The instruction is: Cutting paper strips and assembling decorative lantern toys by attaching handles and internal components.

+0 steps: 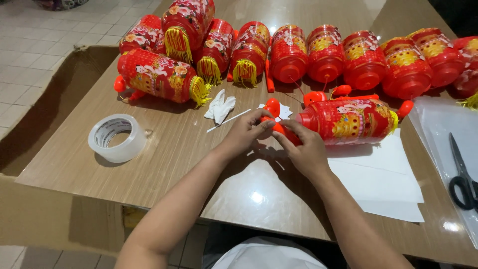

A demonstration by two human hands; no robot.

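Both hands [279, 137] — red lantern handle [273, 115]

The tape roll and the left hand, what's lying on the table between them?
Nothing: in the head view the stretch of wooden table between the clear tape roll and the left hand is bare. The white stick lies just above it.

Red lanterns [348, 122] with gold-and-floral print, yellow tassels [199, 91], black scissors [463, 174], clear tape roll [117, 137].

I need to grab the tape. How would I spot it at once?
On the wooden table, look left of the left hand. The tape roll lies flat there alone: a clear-white ring, unlike the red lanterns behind it.
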